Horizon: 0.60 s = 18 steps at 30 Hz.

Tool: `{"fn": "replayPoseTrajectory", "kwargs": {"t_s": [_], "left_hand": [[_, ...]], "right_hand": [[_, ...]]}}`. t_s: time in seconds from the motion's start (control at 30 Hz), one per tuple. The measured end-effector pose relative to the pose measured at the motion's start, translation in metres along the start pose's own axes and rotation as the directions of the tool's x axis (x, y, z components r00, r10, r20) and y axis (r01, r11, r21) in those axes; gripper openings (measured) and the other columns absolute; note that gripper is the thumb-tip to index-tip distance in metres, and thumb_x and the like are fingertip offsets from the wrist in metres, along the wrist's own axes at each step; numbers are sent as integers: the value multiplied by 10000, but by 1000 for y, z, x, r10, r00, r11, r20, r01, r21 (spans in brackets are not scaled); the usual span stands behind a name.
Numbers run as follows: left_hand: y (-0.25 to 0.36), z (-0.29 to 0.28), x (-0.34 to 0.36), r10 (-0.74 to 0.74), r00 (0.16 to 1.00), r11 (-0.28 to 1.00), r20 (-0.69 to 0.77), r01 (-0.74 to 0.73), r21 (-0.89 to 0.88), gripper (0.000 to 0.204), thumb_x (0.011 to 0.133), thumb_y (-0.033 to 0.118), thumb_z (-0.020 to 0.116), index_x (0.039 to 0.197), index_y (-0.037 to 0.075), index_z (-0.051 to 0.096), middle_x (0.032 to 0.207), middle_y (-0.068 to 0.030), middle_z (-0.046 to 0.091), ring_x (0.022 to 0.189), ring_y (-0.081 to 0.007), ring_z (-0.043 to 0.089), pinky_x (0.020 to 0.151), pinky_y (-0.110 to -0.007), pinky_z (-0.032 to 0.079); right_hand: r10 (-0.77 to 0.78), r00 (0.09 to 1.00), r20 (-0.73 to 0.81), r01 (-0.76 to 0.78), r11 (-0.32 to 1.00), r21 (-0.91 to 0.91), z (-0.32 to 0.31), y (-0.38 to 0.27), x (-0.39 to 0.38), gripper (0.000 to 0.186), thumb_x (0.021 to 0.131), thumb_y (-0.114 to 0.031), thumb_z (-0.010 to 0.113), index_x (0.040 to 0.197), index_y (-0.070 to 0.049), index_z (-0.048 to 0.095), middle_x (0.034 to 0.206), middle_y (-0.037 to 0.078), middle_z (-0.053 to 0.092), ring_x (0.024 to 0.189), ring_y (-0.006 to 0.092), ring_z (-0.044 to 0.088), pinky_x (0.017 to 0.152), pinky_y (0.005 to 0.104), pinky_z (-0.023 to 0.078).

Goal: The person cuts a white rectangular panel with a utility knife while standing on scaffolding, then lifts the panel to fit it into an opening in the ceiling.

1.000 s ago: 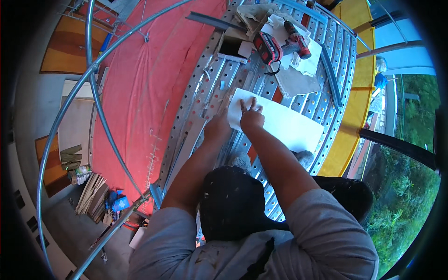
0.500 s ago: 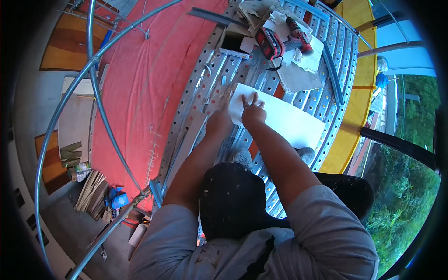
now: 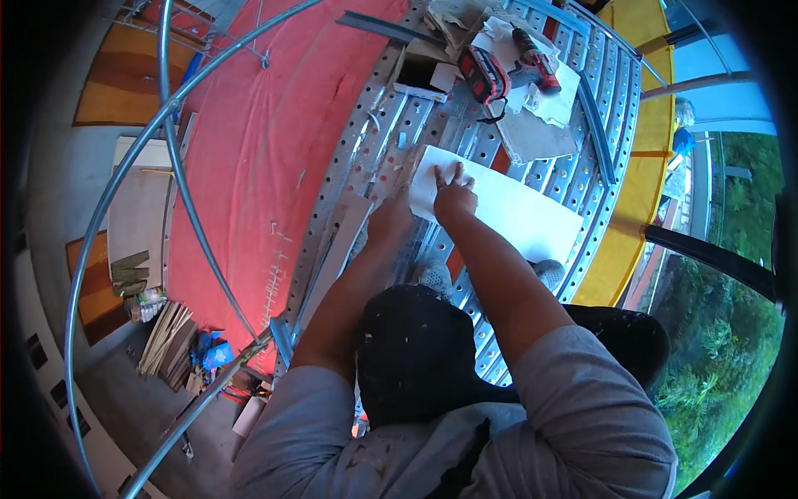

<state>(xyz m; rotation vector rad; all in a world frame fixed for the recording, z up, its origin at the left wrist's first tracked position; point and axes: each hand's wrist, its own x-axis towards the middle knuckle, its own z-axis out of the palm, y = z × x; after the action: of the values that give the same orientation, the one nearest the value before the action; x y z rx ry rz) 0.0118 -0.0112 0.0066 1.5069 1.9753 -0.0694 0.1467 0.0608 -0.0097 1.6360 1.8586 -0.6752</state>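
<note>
A white board (image 3: 524,212) lies across the perforated metal platform (image 3: 349,150). My right hand (image 3: 453,200) is pressed on its left part, fingers spread and open. My left hand (image 3: 391,218) is beside the board's left end, its fingers curled and somewhat blurred; what they hold is hidden. Beyond the board, a red-and-black drill (image 3: 544,75) rests on white scraps, near a battery pack (image 3: 486,75), with a small open box (image 3: 420,79) to their left. My shoes (image 3: 549,274) show at the board's near edge.
Red sheeting (image 3: 241,141) and crossing metal pipes (image 3: 120,183) are on the left. Loose metal channels (image 3: 594,125) and grey board scraps (image 3: 540,141) lie on the platform. Yellow sheeting (image 3: 619,249) runs along the right edge, by a dark bar (image 3: 706,258). Stacked planks (image 3: 166,341) are down at lower left.
Both hands stay at the board's left part with only slight movement. The board and surroundings appear slightly higher and further right in the picture.
</note>
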Motion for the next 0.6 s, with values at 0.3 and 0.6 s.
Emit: {"fn": "replayPoseTrajectory", "kwargs": {"t_s": [0.3, 0.6], "left_hand": [[17, 0, 2, -61, 998, 998, 15, 61, -22, 375, 919, 194, 567, 1254, 46, 644, 1028, -256, 714, 990, -436, 708, 840, -560, 553], [1, 11, -11, -57, 998, 996, -2, 57, -73, 508, 960, 208, 528, 1456, 102, 485, 983, -257, 695, 919, -457, 697, 796, -568, 544]], "right_hand": [[31, 999, 36, -32, 999, 34, 4, 7, 4, 863, 971, -169, 553, 1623, -440, 56, 1717, 128, -26, 1508, 461, 261, 950, 575, 541], [23, 999, 35, -26, 996, 87, 7, 5, 5, 923, 948, -162, 627, 1629, -420, 60, 1715, 133, -52, 1504, 494, 238, 919, 595, 549]]}}
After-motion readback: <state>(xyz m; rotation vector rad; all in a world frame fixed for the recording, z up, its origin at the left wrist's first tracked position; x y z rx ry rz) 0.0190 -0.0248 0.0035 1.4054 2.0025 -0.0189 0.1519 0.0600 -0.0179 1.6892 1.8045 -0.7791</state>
